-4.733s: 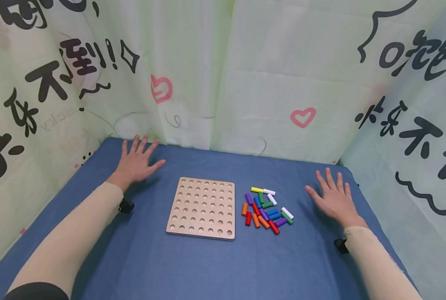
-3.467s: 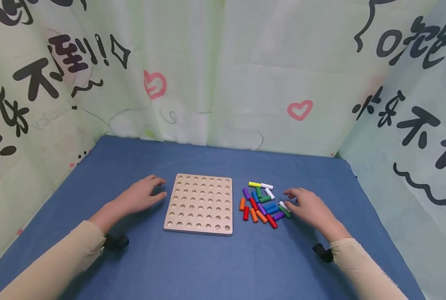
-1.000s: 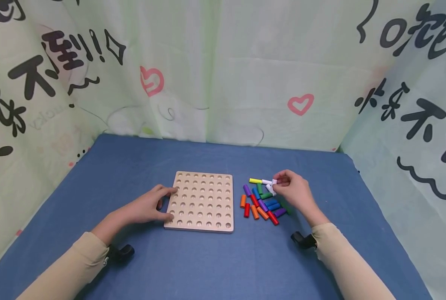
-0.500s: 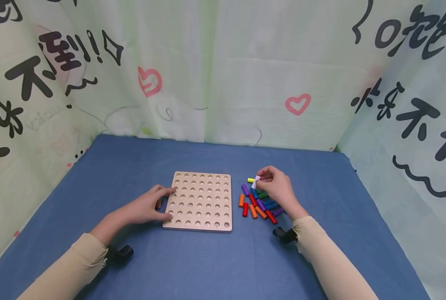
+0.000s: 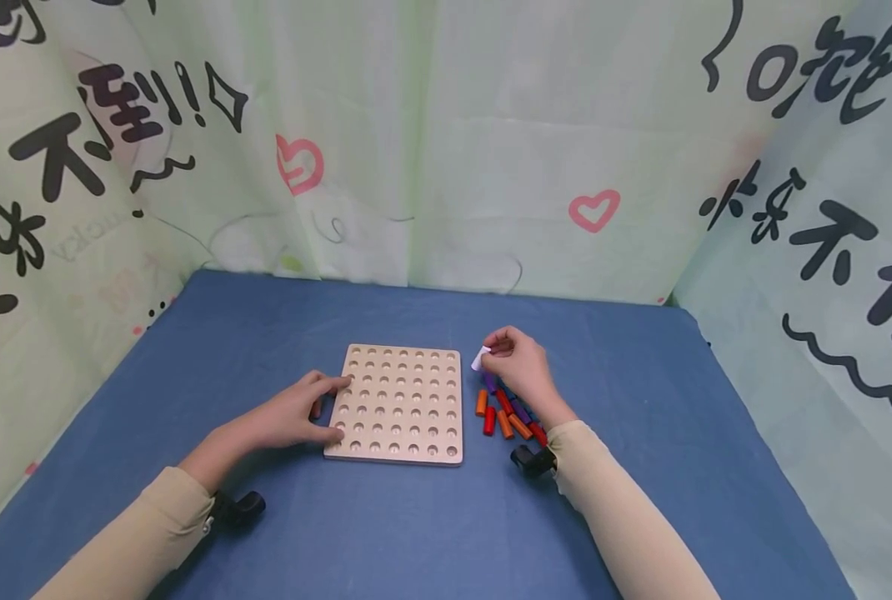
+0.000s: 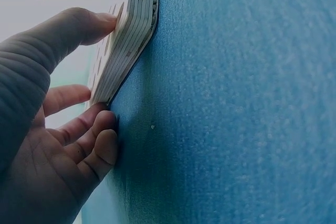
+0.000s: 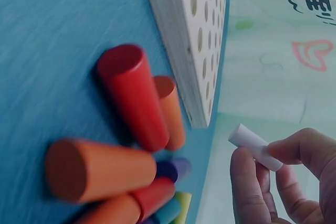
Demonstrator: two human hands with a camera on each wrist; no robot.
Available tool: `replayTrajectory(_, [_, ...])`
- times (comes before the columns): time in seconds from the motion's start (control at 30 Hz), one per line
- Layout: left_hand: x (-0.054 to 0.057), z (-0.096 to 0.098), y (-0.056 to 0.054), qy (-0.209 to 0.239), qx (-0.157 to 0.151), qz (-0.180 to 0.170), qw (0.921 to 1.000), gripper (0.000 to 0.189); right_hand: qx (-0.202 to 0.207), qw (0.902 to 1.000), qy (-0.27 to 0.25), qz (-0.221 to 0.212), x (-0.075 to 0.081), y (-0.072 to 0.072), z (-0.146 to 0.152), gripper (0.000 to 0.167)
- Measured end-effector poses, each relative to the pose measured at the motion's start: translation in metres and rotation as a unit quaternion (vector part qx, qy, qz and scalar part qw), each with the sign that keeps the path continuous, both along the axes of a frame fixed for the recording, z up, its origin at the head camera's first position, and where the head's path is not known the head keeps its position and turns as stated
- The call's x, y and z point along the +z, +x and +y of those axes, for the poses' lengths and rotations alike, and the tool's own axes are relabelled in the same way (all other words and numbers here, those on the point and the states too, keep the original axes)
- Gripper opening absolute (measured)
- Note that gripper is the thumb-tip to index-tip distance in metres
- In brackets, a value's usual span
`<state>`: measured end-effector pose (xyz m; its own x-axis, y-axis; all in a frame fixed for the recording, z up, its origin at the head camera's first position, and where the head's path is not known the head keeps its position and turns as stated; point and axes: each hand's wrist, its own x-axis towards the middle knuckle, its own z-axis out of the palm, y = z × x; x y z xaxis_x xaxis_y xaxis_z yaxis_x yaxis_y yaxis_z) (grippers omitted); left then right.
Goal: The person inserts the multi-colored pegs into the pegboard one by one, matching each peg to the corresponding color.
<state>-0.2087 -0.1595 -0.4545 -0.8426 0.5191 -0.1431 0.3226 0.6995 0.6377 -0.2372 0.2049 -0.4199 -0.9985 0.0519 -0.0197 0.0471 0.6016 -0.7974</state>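
Observation:
A square wooden pegboard (image 5: pixel 407 401) with rows of round holes lies flat on the blue cloth. My left hand (image 5: pixel 288 412) rests at its left side, thumb and index finger spread and touching the top near the edge. In the left wrist view the other fingers bend beside the layered edge of the board (image 6: pixel 131 30). Thumb and fingers of my right hand (image 5: pixel 523 368) pinch a white peg (image 7: pixel 251 144) just off the board's upper right corner, tilted and above the cloth. Beneath that hand lies a pile of coloured pegs (image 5: pixel 504 423), partly hidden.
Red (image 7: pixel 134 95) and orange pegs (image 7: pixel 100 170) lie close to the board's right side, with purple, blue and yellow ones behind. A printed curtain (image 5: pixel 491 150) encloses the back and sides of the blue-covered table (image 5: pixel 386 533). Each wrist wears a black camera.
My left hand has come to the board's edge. My right hand has picked a white peg from the pile and carried it left towards the board's upper right corner.

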Motion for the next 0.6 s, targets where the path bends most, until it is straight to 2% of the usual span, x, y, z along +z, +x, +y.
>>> replayTrajectory(0.23, [-0.002,0.000,0.000,-0.002,0.001,0.001,1.0000,0.085,-0.017,0.9997,-0.020,0.001,-0.004,-0.007,-0.011,0.020])
replayTrajectory(0.47, [-0.004,-0.002,0.000,-0.006,0.009,0.030,0.9995,0.083,-0.021,0.9995,-0.024,-0.004,-0.009,-0.016,-0.018,0.018])
replayTrajectory(0.6, [-0.004,-0.002,0.000,-0.003,0.014,0.035,0.9993,0.083,-0.019,0.9995,-0.024,-0.006,-0.010,-0.019,-0.019,0.017])
